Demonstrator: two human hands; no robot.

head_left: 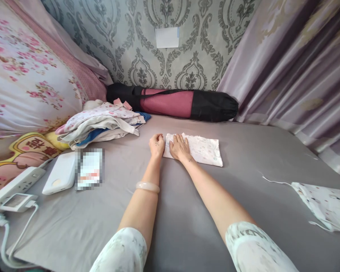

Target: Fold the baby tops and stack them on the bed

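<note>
A folded white cloth (205, 149) with a small pale print, perhaps a garment, lies flat on the grey bed sheet in front of me. My right hand (180, 146) rests flat on its left part, fingers stretched out and spread a little. Beside the left edge of that cloth is my left hand (157, 144), its fingers curled in and closed. What those fingers hold, if anything, is hidden. A pale bangle (147, 186) circles my left forearm.
A heap of clothes (102, 122) lies at the back left. Behind stands a long black and pink bag (170, 102). At left are a white power bank (60, 172), a blurred packet (89, 169) and a power strip (19, 187). Another printed cloth (325, 204) with strings lies right.
</note>
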